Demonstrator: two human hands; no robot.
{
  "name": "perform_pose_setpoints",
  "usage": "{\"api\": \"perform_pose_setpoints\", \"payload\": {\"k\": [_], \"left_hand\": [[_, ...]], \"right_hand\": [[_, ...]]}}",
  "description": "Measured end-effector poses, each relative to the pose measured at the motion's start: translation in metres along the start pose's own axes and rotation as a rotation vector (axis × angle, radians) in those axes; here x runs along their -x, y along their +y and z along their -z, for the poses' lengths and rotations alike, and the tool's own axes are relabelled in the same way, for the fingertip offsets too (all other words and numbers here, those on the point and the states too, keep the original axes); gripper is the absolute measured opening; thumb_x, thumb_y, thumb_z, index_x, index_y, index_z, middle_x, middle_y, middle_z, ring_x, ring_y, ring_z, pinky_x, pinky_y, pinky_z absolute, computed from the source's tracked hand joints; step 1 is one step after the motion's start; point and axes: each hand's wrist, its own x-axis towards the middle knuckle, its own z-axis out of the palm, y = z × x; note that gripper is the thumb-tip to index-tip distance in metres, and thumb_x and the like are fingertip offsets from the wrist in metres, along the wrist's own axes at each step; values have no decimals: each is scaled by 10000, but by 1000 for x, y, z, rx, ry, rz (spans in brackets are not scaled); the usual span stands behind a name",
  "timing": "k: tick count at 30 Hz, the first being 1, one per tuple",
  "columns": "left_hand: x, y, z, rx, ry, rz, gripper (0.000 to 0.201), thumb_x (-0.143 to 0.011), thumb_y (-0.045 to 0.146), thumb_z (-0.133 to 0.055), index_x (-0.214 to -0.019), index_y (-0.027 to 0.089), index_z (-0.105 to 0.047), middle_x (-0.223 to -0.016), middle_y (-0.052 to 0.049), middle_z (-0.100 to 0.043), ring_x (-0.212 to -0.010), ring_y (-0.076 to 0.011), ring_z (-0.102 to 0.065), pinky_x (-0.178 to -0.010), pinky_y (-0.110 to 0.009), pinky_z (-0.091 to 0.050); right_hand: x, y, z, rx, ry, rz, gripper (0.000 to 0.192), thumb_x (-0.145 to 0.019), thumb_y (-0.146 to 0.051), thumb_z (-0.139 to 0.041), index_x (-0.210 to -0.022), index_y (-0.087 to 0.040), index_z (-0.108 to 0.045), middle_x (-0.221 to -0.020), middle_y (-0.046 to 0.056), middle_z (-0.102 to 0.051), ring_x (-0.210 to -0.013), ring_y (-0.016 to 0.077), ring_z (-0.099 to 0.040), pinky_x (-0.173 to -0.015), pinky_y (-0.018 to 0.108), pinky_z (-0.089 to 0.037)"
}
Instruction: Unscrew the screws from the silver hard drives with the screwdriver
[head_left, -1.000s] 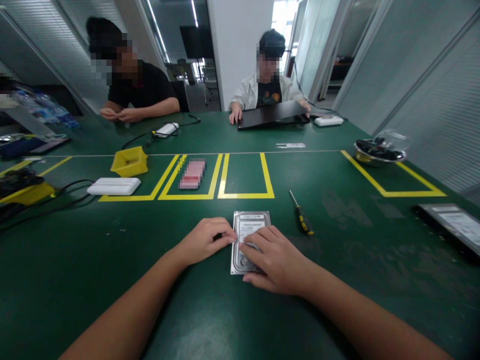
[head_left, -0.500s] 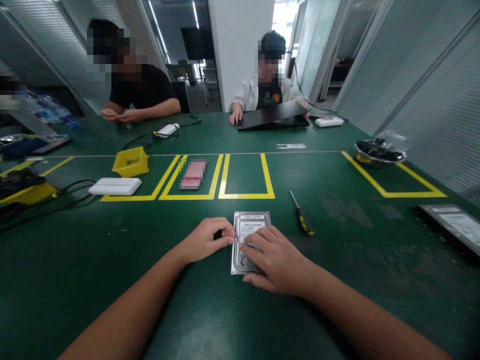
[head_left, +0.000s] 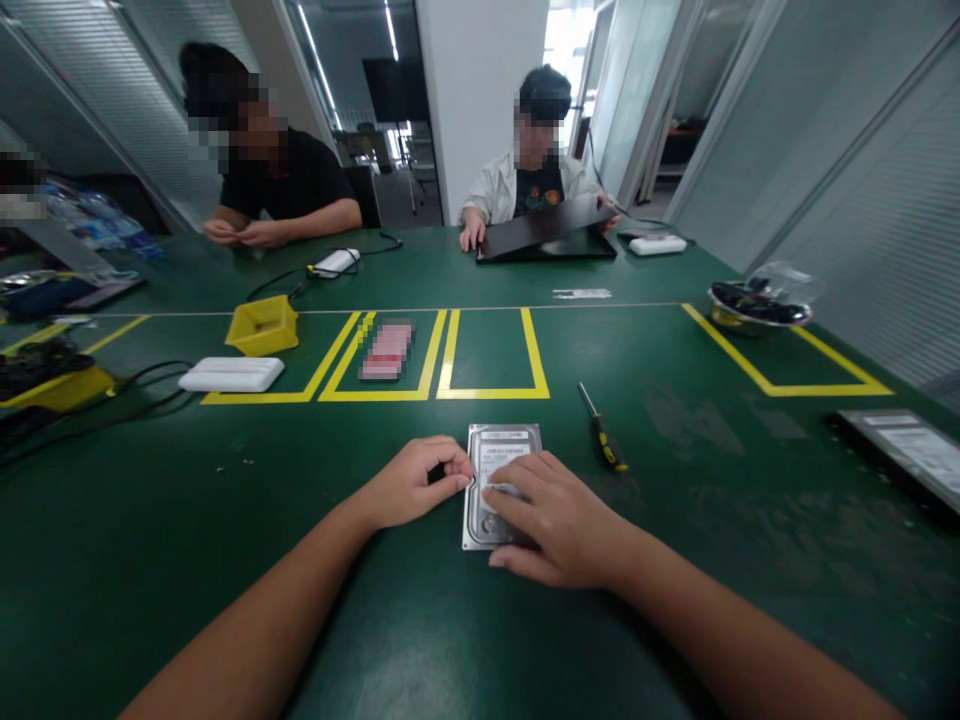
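Observation:
A silver hard drive (head_left: 501,440) with a white label lies flat on the green table in front of me. My left hand (head_left: 420,482) is at its left side, fingers curled, with the thumb and index fingertips closed at the drive's notched edge. Across the drive's right half lies my right hand (head_left: 551,515), its fingers stretched over the label and its thumb apart near the lower right edge. That hand hides much of the drive's right side. A yellow-and-black screwdriver (head_left: 606,440) rests on the table to the right of the drive, its shaft pointing away from me.
Yellow tape frames (head_left: 493,393) mark the table beyond the drive, one around a blurred pink object (head_left: 387,352). Leftward are a yellow bin (head_left: 262,328) and white power strip (head_left: 231,375). Rightward are a metal bowl (head_left: 761,308) and another drive (head_left: 904,450). Two people sit opposite.
My right hand has shifted very slightly on the drive. My left hand and the hard drive look unmoved. Across the table, the person on the left has moved their head a little.

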Motion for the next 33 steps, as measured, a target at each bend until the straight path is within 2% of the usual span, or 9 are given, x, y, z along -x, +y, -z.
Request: {"api": "perform_pose_setpoints", "payload": {"k": [3,6,11,15,20,25,29,33], "left_hand": [[-1,-1,0,3,-8,-12,103,-913,228,-578,-905,159,-654,-832,-7,-579,-752,-118,-541,-712,-246,-429],[-1,-2,0,6,-15,-10,99,-907,206,-574,-924,159,-660,-845,-12,-589,-758,-119,-548,-713,-248,-434],[0,-3,0,17,-3,-9,91,-888,181,-583,-923,152,-662,-849,-20,-604,-773,-124,-560,-728,-256,-445],[0,-2,0,11,2,-19,86,-881,176,-584,-911,151,-660,-843,-21,-600,-769,-124,-560,-724,-258,-446],[0,-2,-1,22,10,-29,86,-878,192,-585,-913,148,-651,-841,-25,-599,-768,-128,-560,-724,-265,-452],[1,-2,-1,26,17,-22,96,-869,193,-588,-932,148,-645,-853,-31,-603,-781,-135,-563,-734,-272,-457],[1,-2,-1,29,11,-21,94,-873,190,-579,-929,148,-642,-849,-30,-601,-774,-134,-556,-728,-272,-456],[3,-1,-1,29,13,-21,94,-870,184,-578,-931,148,-640,-853,-31,-600,-778,-135,-554,-730,-272,-457]], "right_hand": [[2,5,0,69,148,-86,337,-945,-411,-492,-1080,-142,-644,-1144,117,-581,-1023,258,-488,-896,418,-372],[4,14,2,244,251,-312,244,-944,-273,-459,-974,-139,-661,-1070,111,-594,-961,243,-493,-853,393,-373],[7,35,12,535,120,-711,191,-918,-253,-479,-990,-163,-631,-1062,122,-559,-949,276,-490,-767,382,-370],[11,46,19,622,3,-887,202,-898,-226,-460,-1043,-151,-578,-1025,135,-536,-935,292,-511,-717,377,-397],[13,50,25,523,-185,-1019,251,-893,-255,-458,-1121,-166,-516,-1035,131,-521,-919,287,-563,-629,337,-446],[13,48,28,427,-297,-1081,252,-907,-246,-426,-1140,-168,-480,-1028,143,-547,-868,291,-635,-618,360,-482],[14,45,32,349,-343,-1073,291,-916,-233,-395,-1188,-152,-459,-963,141,-590,-807,321,-671,-624,406,-492],[13,40,37,356,-330,-1066,280,-919,-209,-371,-1179,-150,-459,-932,135,-608,-778,319,-677,-614,392,-484]]}}
